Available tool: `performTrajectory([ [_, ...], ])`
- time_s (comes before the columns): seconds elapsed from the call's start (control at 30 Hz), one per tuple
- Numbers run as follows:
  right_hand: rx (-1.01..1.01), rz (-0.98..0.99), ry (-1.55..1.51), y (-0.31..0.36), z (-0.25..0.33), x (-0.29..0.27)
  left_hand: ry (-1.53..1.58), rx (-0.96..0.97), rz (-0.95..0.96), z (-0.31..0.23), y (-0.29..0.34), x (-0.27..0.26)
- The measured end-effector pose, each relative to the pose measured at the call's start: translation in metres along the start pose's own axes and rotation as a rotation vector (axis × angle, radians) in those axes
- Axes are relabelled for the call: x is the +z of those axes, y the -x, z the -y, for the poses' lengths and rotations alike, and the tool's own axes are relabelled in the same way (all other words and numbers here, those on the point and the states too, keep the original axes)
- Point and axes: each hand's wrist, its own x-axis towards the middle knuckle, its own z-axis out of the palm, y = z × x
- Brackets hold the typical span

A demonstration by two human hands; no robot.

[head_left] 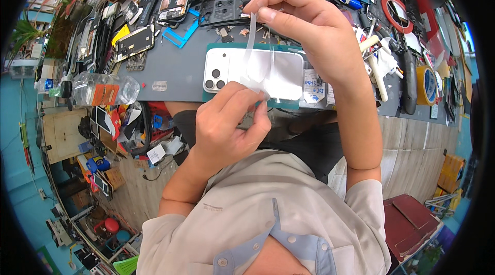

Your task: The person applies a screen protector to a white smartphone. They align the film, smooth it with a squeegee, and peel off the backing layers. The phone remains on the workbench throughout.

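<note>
A white phone (290, 73) lies back side up on a teal sheet (292, 104) near the table's front edge, its round camera lenses toward the left. Above it stretches a clear, limp film strip (250, 43). My right hand (320, 35) pinches the strip's upper end between thumb and fingers, held higher and beyond the phone. Down at the phone's near edge, my left hand (223, 121) has its thumb and fingers closed on the film's lower end. Whether the film touches the phone's back I cannot tell.
Phone parts and a blue plastic frame (181, 36) crowd the far side. A clear bottle (105, 89) lies at the left. On the right are a yellow tape roll (426, 85), a red ring-shaped roll (397, 14) and several tools. A labelled packet (313, 87) adjoins the phone.
</note>
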Motion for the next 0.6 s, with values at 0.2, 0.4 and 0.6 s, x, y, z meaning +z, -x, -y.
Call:
performTrajectory([
  [0.2,-0.073,-0.074,-0.087,0.002,-0.012,0.002,-0.047,0.026,-0.004,-0.002,-0.003,0.001],
  [0.4,-0.025,-0.012,-0.056,0.000,-0.006,0.001,-0.060,0.100,-0.093,0.011,0.000,0.010],
  [0.6,0.000,-0.103,0.063,0.003,-0.005,-0.001,-0.007,0.083,-0.109,0.013,0.003,0.012],
])
